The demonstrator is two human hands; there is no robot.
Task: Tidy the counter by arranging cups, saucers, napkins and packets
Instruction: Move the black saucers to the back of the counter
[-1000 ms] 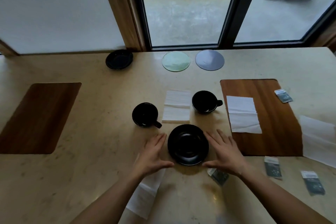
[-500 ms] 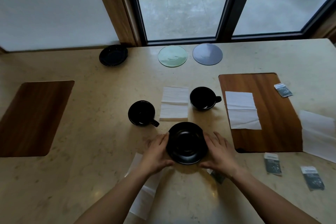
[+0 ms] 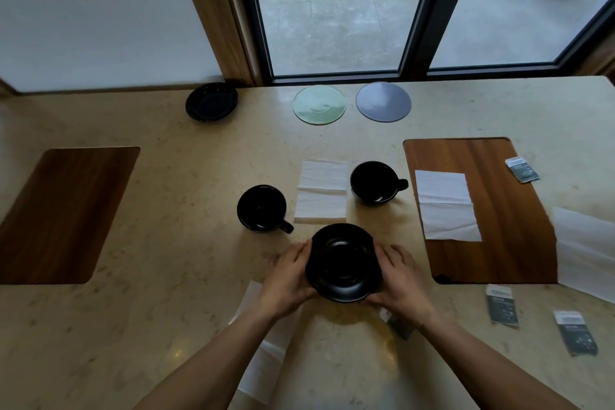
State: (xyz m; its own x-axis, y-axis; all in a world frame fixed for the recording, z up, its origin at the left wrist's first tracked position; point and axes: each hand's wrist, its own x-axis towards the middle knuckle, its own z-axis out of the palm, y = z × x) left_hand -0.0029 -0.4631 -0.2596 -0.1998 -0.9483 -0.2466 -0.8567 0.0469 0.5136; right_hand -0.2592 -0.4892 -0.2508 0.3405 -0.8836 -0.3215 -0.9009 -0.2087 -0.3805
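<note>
A black saucer (image 3: 342, 263) sits in front of me, gripped on both sides: my left hand (image 3: 286, 280) on its left rim, my right hand (image 3: 399, 280) on its right rim. Behind it stand two black cups, one at the left (image 3: 262, 208) and one at the right (image 3: 374, 182), with a white napkin (image 3: 321, 191) between them. Another black saucer (image 3: 211, 101) lies at the back left. A napkin (image 3: 263, 363) lies under my left forearm, and a packet (image 3: 399, 326) is partly hidden under my right wrist.
A green disc (image 3: 319, 105) and a grey disc (image 3: 383, 102) lie near the window. The right wooden mat (image 3: 506, 243) carries a napkin (image 3: 446, 206); another napkin (image 3: 585, 253) overlaps its right edge. Packets lie at right (image 3: 521, 170), (image 3: 502, 304), (image 3: 575, 333). A second mat (image 3: 63, 210) is at left.
Both hands closed in from beside the saucer onto its rims and now grip it; the saucer appears slightly lifted toward me.
</note>
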